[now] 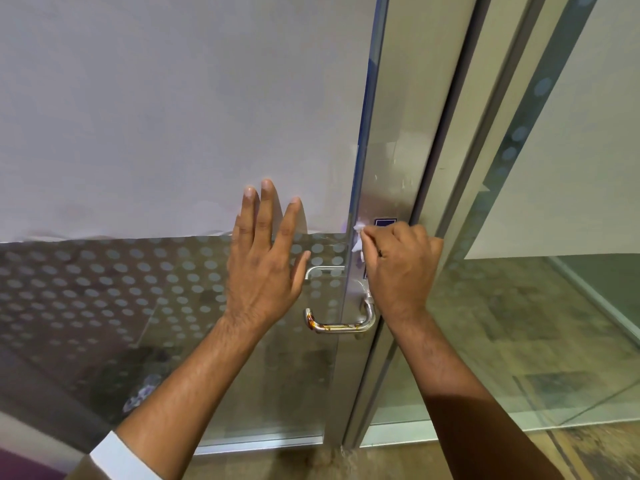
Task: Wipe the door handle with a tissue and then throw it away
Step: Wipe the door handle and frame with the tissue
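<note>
A shiny metal lever door handle [341, 325] with brownish smears sticks out from the metal lock plate of a glass door [173, 289]. My right hand [398, 268] is closed around a small white tissue [358, 239], held against the plate just above the handle's base. My left hand [266, 258] lies flat with spread fingers on the glass, to the left of the handle. A second handle [323, 270] shows through the glass on the far side.
The upper glass is covered by white film, with a dotted frosted band below it. A metal door frame [450, 168] runs upward on the right, beside another glass panel [536, 323]. Wooden floor shows at the bottom.
</note>
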The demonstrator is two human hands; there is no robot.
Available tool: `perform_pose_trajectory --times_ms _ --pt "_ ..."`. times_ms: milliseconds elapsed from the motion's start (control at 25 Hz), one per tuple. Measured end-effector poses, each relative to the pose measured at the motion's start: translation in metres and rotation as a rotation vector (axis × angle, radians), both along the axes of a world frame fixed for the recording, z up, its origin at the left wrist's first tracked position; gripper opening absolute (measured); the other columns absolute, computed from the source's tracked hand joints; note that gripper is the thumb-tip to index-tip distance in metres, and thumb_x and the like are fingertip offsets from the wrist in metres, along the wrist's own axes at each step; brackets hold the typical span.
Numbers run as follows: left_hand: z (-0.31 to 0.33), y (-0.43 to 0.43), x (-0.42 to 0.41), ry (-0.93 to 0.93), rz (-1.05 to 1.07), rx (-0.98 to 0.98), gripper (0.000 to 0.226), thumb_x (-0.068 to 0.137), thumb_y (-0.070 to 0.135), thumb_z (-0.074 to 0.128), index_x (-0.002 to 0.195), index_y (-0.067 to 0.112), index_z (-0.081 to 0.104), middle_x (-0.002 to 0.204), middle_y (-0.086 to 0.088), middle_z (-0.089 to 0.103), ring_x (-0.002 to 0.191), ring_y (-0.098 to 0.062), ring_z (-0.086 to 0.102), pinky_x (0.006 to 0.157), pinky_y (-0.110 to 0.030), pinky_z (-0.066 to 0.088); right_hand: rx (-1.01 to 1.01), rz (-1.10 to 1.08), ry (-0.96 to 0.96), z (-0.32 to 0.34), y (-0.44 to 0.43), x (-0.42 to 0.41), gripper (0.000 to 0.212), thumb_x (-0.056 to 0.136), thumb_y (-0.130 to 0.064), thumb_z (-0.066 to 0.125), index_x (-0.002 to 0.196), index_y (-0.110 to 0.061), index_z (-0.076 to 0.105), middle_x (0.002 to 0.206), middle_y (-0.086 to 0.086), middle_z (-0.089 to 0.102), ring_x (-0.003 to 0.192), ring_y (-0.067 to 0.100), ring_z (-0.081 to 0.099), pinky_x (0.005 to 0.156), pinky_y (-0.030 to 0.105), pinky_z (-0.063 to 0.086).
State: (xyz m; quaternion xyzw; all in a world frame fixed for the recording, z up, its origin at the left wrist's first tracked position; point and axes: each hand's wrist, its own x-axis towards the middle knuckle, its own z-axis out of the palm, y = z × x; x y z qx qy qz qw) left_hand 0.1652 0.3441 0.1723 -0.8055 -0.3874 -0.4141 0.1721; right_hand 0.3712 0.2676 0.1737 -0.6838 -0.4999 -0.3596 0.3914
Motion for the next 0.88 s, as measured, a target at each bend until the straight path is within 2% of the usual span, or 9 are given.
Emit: perform_pose_trajectory --times_ms 200,400,480,560,640,760,880 --pt "-0.005 0.006 0.002 0.05 0.023 0.02 0.079 0.107 0.048 0.064 0.172 0.019 0.027 0.177 -0.031 0.011 0.164 -0.049 0.008 0.132 -0.061 0.019 -0.186 0.022 0.028 -0.039 -0.016 -0.002 0.007 0.093 -0.026 0.077 0.088 -0.022 0.076 0.077 -0.001 0.064 0.073 0.026 0.054 0.066 0.039 0.038" --pt "0.006 0.009 0.009 0.047 0.087 0.113 0.077 0.111 0.058 0.049 0.173 0.021 0.022 0.174 -0.035 0.014 0.162 -0.051 0.011 0.133 -0.061 0.009 -0.088 0.041 0.043 -0.022 -0.006 0.0 0.012 0.098 -0.032 0.066 0.094 -0.024 0.073 0.081 -0.003 0.064 0.077 0.022 0.051 0.068 0.035 0.03" --pt "0.017 0.017 0.009 0.032 0.113 0.133 0.078 0.111 0.058 0.049 0.173 0.019 0.023 0.172 -0.038 0.015 0.163 -0.052 0.009 0.133 -0.061 0.006 -0.093 0.042 0.036 -0.023 -0.006 -0.001 0.012 0.099 -0.032 0.065 0.093 -0.024 0.072 0.081 -0.003 0.064 0.077 0.022 0.051 0.067 0.037 0.034" --pt "0.022 0.024 0.01 0.029 0.131 0.121 0.077 0.112 0.059 0.047 0.172 0.017 0.023 0.173 -0.038 0.012 0.164 -0.049 -0.001 0.132 -0.062 0.005 -0.152 0.038 0.039 -0.038 -0.012 -0.003 0.01 0.096 -0.028 0.071 0.088 -0.022 0.073 0.079 -0.002 0.064 0.075 0.025 0.053 0.066 0.039 0.037" --pt "0.02 0.028 0.011 0.038 0.122 0.102 0.077 0.113 0.06 0.043 0.173 0.017 0.021 0.175 -0.036 -0.001 0.161 -0.044 -0.014 0.132 -0.063 0.003 -0.203 0.036 0.038 -0.05 -0.018 -0.004 0.008 0.091 -0.023 0.078 0.085 -0.02 0.074 0.079 -0.001 0.066 0.073 0.026 0.055 0.065 0.038 0.037" --pt "0.019 0.03 0.011 0.065 0.102 0.082 0.079 0.113 0.062 0.036 0.174 0.02 0.007 0.171 -0.017 -0.032 0.159 -0.035 -0.03 0.13 -0.061 -0.007 -0.131 0.054 0.015 -0.041 -0.013 0.001 0.007 0.093 -0.024 0.077 0.087 -0.021 0.074 0.079 -0.002 0.066 0.073 0.025 0.054 0.065 0.037 0.034" --pt "0.019 0.032 0.011 0.08 0.084 0.065 0.08 0.113 0.062 0.032 0.172 0.024 -0.008 0.168 -0.011 -0.042 0.157 -0.034 -0.037 0.129 -0.06 -0.014 -0.048 0.048 0.015 -0.025 -0.004 0.005 0.009 0.098 -0.029 0.069 0.095 -0.022 0.073 0.083 -0.002 0.066 0.076 0.023 0.053 0.067 0.037 0.034"
